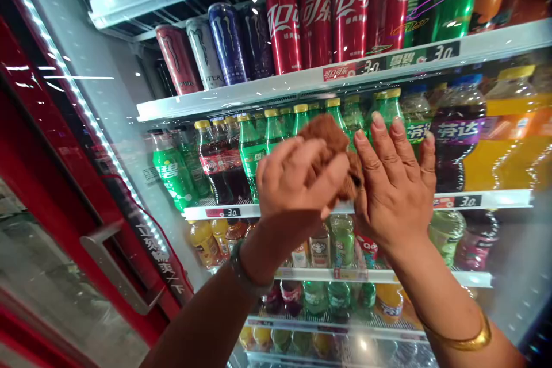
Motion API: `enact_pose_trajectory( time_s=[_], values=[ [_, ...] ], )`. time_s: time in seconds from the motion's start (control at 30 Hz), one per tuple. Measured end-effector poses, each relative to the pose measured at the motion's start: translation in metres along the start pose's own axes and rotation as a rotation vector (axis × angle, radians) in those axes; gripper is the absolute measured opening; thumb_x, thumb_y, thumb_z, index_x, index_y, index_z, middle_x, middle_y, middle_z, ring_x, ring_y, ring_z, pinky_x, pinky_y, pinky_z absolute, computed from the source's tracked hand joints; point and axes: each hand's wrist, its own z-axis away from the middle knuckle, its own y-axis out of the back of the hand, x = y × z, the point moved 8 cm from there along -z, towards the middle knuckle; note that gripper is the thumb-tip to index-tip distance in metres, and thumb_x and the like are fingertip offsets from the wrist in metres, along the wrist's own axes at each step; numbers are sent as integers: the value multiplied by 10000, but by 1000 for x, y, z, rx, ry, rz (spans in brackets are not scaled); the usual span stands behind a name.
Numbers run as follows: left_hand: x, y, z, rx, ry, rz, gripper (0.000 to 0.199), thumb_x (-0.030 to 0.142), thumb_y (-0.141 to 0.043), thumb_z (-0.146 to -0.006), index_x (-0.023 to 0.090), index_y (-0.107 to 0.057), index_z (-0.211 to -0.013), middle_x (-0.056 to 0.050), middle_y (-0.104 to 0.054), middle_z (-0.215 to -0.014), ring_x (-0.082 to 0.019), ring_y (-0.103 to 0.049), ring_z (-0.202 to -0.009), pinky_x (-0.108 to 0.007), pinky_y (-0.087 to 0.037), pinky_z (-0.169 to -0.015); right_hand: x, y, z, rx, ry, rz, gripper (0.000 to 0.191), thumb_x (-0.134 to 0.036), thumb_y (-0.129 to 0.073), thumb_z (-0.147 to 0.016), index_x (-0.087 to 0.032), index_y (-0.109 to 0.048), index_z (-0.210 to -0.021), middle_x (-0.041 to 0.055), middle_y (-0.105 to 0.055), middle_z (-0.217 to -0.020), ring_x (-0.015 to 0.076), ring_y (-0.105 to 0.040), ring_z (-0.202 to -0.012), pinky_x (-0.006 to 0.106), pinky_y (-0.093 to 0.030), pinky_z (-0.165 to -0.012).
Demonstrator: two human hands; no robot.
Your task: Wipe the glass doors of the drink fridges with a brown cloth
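Observation:
My left hand [297, 175], slightly blurred, has its fingers bent round a brown cloth [326, 133]. The cloth is bunched up and shows above and to the right of those fingers. Close beside it, my right hand [394, 178] is flat and open, fingers stretched upward and palm turned away from me. Both hands are in front of the drinks cooler's middle shelf [509, 199], hiding part of its bottles. Reflections suggest a glass pane there, but contact with it cannot be made out. Behind my hands stand green bottles [252, 146] with yellow caps.
Red cola cans [284, 29] and slim energy drink cans [227, 43] line the shelf above. Orange soda bottles [509, 132] stand at the right. More bottles fill the lower shelves. At the left is a red door frame [56, 184] with a metal handle [116, 270].

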Motion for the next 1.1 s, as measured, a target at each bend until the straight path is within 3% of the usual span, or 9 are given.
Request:
enact_pose_trajectory(
  time_s=[0.13, 0.27, 0.33, 0.5, 0.6, 0.73, 0.83, 0.97, 1.1],
  values=[
    [-9, -3, -14, 27, 125, -9, 331, 317, -719, -884, 267, -678, -1208, -81, -619, -1327, -285, -534, -1256, -499, -436, -1138, -1, 1, -1, 20, 7, 10, 686, -284, -500, -989, -303, -259, -1631, 12, -288, -1685, 224, -249, -1587, 506, -104, -1341],
    [23, -1, 32, -28, 99, 108, 259, 220, -724, -871, 273, -696, -1123, -58, -643, -1198, -257, -547, -1227, -430, -532, -1044, 1, 0, -1, 16, -1, -5, 655, -304, -475, -1011, -335, -256, -1628, 6, -311, -1677, 225, -266, -1581, 531, -140, -1333],
    [22, 1, 45, -75, 88, 118, 236, 195, -719, -873, 263, -704, -1098, -56, -646, -1148, -247, -573, -1189, -419, -538, -1034, 2, -1, -1, -3, -21, -12, 683, -270, -484, -1001, -374, -233, -1628, -12, -305, -1680, 231, -271, -1579, 554, -147, -1329],
    [-24, 12, 2, 80, 240, 2, 302, 267, -722, -887, 253, -689, -1187, -76, -621, -1273, -272, -568, -1217, -493, -454, -1129, -2, 0, -1, 26, -15, -16, 694, -248, -520, -975, -351, -281, -1619, 20, -332, -1675, 271, -283, -1576, 587, -154, -1320],
    [-15, 1, -8, 25, 259, 11, 316, 289, -718, -891, 266, -685, -1205, -65, -610, -1304, -287, -529, -1256, -502, -436, -1143, -2, 1, 0, 48, -12, -3, 655, -252, -510, -983, -315, -327, -1608, 44, -361, -1659, 268, -294, -1571, 558, -168, -1322],
    [21, 2, 38, -46, 144, 133, 287, 201, -715, -879, 290, -686, -1150, -38, -632, -1206, -236, -547, -1224, -410, -522, -1050, -3, 0, 4, 39, -46, -7, 644, -256, -466, -1002, -358, -292, -1614, 26, -363, -1663, 268, -288, -1573, 591, -168, -1312],
    [1, 15, 56, -14, 171, 102, 279, 182, -712, -863, 257, -693, -1130, -60, -633, -1181, -246, -561, -1208, -427, -518, -1064, -10, -6, 3, 17, -131, -38, 652, -272, -478, -997, -353, -282, -1614, 32, -342, -1679, 286, -240, -1591, 640, -104, -1298],
    [-45, 24, 17, 133, 286, -29, 357, 226, -772, -804, 268, -686, -1147, -65, -622, -1267, -274, -569, -1212, -486, -467, -1108, -23, -10, -3, 112, -279, -70, 637, -309, -485, -992, -290, -312, -1605, 100, -302, -1692, 344, -167, -1605, 727, -41, -1252],
    [-25, 9, 2, 82, 231, 28, 322, 238, -738, -834, 279, -687, -1149, -47, -644, -1248, -268, -543, -1221, -469, -476, -1090, -29, -15, -3, 136, -263, -54, 602, -330, -442, -1014, -296, -328, -1604, 100, -288, -1691, 332, -197, -1598, 717, -80, -1261]
  ],
)
